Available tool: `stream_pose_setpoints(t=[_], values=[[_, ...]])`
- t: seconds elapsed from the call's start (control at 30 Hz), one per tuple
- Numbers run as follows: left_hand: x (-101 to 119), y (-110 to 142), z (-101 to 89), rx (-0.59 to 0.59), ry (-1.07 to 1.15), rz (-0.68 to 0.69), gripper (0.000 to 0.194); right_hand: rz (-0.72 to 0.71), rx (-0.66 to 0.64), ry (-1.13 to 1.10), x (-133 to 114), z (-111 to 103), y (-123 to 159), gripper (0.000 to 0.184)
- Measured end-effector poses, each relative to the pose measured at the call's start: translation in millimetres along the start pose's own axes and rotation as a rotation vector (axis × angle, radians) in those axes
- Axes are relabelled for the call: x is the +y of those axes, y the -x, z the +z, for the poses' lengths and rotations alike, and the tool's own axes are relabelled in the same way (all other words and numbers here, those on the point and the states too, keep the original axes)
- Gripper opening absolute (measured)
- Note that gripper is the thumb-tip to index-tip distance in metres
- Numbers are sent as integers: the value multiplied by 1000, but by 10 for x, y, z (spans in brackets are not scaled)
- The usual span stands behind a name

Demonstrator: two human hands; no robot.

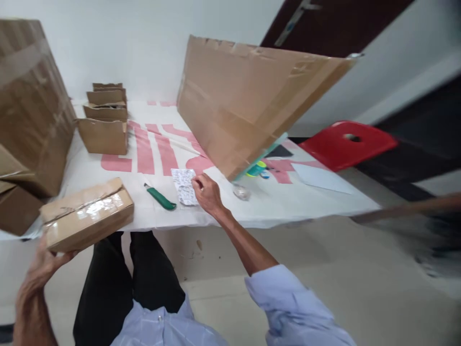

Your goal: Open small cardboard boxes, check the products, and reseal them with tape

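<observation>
My left hand (48,262) grips the near left end of a taped cardboard box (88,209), with fingers beneath it. The box is closed, slightly tilted, and over the table's front edge. My right hand (208,193) is closed in a pinch at the right edge of a small white sheet with handwriting (186,186). Whether the fingertips hold the sheet or some small thing is hidden. A green utility knife (160,197) lies left of the sheet, its tip pointing away from me. Right of my right hand is a roll of clear tape (241,192).
Large cardboard boxes (34,105) stand at the left, with a smaller box (18,209) below. Open small cartons (103,136) line up behind. A big cardboard panel (248,96) leans over the table (288,206). A red chair (347,144) stands beyond, near a yellow-green roll (256,168).
</observation>
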State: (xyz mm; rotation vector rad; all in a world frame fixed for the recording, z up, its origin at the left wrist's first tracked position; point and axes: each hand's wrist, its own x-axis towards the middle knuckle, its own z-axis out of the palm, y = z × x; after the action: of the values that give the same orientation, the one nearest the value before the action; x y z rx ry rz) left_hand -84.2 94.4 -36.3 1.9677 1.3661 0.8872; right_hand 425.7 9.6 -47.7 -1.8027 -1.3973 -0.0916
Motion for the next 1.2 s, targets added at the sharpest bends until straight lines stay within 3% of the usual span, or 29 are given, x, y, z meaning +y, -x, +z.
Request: stream_pose_setpoints(t=[0.07, 0.13, 0.27, 0.4, 0.53, 0.73, 0.93, 1.2], values=[[40, 53, -14, -37, 67, -67, 94, -44, -9, -142, -253, 80, 79, 17], [91, 86, -9, -68, 193, -90, 98, -70, -100, -300, -547, 191, 187, 17], [194, 97, 39, -108, 287, -5, 95, -96, -292, -539, -1091, 408, 408, 28], [238, 72, 81, -181, 376, 55, 101, -61, -343, -613, -1359, 528, 543, 39], [214, 57, 113, -78, 503, 133, 108, -21, -310, -623, -1411, 542, 635, 41], [243, 186, 185, 22, 539, 179, 90, 2, -328, -613, -1381, 503, 709, 44], [359, 345, 180, 30, 408, 226, 87, 29, -349, -558, -1339, 477, 714, 54], [434, 455, 89, 33, 278, 273, 80, 23, -314, -547, -1401, 511, 792, 47]])
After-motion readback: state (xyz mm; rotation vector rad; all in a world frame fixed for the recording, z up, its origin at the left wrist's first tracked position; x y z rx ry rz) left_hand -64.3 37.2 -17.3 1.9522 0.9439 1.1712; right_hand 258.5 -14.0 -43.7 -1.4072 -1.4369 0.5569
